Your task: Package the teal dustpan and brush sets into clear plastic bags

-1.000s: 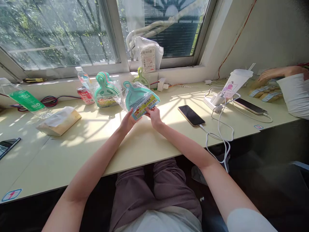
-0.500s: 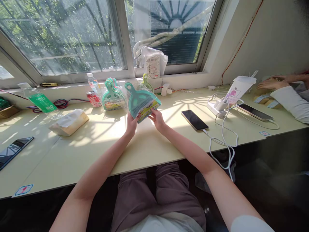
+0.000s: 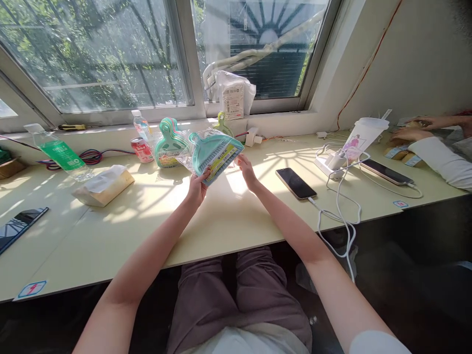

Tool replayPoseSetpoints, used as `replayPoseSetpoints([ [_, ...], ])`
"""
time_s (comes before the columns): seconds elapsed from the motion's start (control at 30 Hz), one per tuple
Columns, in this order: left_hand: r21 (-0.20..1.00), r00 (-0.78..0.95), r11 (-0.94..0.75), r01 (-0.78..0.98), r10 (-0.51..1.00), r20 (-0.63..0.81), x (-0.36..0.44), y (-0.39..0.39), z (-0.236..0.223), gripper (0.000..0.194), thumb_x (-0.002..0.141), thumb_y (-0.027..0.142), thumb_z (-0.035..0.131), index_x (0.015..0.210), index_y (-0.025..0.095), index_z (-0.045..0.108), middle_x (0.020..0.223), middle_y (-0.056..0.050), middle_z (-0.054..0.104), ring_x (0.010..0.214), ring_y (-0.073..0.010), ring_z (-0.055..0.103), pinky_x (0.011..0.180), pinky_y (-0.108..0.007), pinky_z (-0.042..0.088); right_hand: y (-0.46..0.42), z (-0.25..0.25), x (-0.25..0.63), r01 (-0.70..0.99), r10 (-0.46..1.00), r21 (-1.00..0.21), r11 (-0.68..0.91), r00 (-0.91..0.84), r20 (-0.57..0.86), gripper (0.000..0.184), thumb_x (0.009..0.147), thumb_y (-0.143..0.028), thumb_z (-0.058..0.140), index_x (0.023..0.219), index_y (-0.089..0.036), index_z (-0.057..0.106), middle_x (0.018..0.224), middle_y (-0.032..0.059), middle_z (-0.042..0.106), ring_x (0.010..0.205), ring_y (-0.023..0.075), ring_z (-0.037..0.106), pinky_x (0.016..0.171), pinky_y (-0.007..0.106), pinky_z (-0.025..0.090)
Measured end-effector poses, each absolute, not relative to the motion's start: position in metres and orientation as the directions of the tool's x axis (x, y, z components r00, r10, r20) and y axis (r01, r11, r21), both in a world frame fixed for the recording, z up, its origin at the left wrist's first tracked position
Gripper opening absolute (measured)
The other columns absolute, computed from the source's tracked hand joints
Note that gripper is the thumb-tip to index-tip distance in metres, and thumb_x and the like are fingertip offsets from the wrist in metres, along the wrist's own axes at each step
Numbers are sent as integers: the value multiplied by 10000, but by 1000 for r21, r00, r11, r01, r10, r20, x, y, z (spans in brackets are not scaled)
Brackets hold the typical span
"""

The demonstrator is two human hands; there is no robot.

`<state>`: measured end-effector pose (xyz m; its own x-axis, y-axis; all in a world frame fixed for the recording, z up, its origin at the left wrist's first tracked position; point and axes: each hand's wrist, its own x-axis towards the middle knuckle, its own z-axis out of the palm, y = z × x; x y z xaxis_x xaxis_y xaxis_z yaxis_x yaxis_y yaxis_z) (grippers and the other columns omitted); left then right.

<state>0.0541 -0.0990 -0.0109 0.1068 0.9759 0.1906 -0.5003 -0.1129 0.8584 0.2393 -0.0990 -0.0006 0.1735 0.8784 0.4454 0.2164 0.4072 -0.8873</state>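
Observation:
My left hand [image 3: 198, 189] grips the lower left corner of a teal mini dustpan and brush set [image 3: 215, 152], thumb on top. The set is wrapped in clear plastic, carries a yellow label and is tilted above the table. My right hand [image 3: 248, 173] is beside the set's right edge with its fingers drawn together; whether they pinch the clear film I cannot make out. Behind and to the left stands a stack of similar dustpan sets [image 3: 169, 145] in plastic. A green dustpan set [image 3: 222, 125] is partly hidden behind the held one.
On the table [image 3: 217, 226] at left are a tissue pack [image 3: 105, 187], a green-labelled bottle [image 3: 61, 153], a can [image 3: 141, 150] and a dark phone [image 3: 20, 227]. At right lie a phone [image 3: 296, 183], charging cables, a power strip [image 3: 328, 168] and a cup [image 3: 363, 137]. Another person's hands [image 3: 413, 130] are farther right.
My right hand has come off the set's lower edge and moved slightly right. The set has tipped flatter and its handle has dropped a little, still in my left hand.

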Motion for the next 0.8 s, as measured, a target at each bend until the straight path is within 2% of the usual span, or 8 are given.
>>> replayPoseSetpoints([
  [0.1,859,161,-13,-512,981,111,50,-94,-12,490,723,128,709,1206,118,627,1132,-122,732,1196,-301,636,1062,-456,507,-97,-9,240,510,804,-735,447,133,580,233,940,-329,501,921,-241,716,1117,75,612,1151,260,500,1037,417,429],
  [0.23,864,164,16,-503,983,77,51,-95,-17,495,748,65,653,1240,110,613,1167,-118,726,1181,-286,647,1075,-465,498,-97,-23,235,670,784,-638,380,133,607,235,897,-429,610,926,-223,719,1163,114,600,1142,303,484,970,420,472],
  [0.47,885,108,31,-464,994,22,53,-91,-25,537,730,64,682,1257,144,617,1173,-99,727,1197,-278,641,1099,-444,485,-97,-31,227,729,805,-658,187,270,528,261,856,-450,672,927,-199,671,1111,123,625,1057,294,533,962,434,456],
  [0.67,884,181,63,-462,983,24,54,-92,-22,568,744,119,740,1290,132,582,1162,-112,729,1153,-307,664,1049,-465,528,-94,-27,233,665,831,-733,145,320,455,205,959,-377,511,920,-209,623,1019,98,650,977,259,596,924,399,472],
  [0.8,887,191,75,-456,982,15,54,-91,-27,549,734,116,748,1256,129,580,1178,-115,724,1191,-305,641,1066,-454,507,-93,-23,240,710,858,-699,82,306,412,272,848,-459,665,929,-206,605,1116,110,632,1038,283,609,914,405,487],
])
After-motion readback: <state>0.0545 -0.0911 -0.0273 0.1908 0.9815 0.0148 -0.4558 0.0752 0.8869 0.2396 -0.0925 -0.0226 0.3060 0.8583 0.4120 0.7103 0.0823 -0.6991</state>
